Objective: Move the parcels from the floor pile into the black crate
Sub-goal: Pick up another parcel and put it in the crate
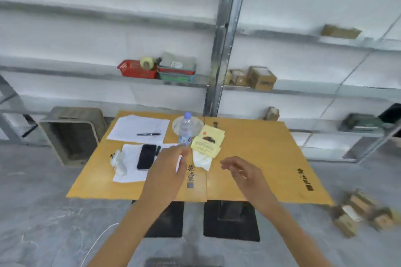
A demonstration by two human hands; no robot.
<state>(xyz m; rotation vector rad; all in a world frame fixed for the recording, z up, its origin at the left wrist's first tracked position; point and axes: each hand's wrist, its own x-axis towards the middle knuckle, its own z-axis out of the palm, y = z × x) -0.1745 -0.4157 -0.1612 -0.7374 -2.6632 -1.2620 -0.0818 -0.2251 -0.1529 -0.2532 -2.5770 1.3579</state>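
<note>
Fingers (229, 166) of right hand (240, 172) hung slack and empty, left hand (169, 165) too blurred to call, both over the yellow surface (260, 158); parcels (358, 214) lay piled on the floor low right, so best move was to turn there, crouch, grip one box squarely; black crate wasn't clearly in view.
</note>
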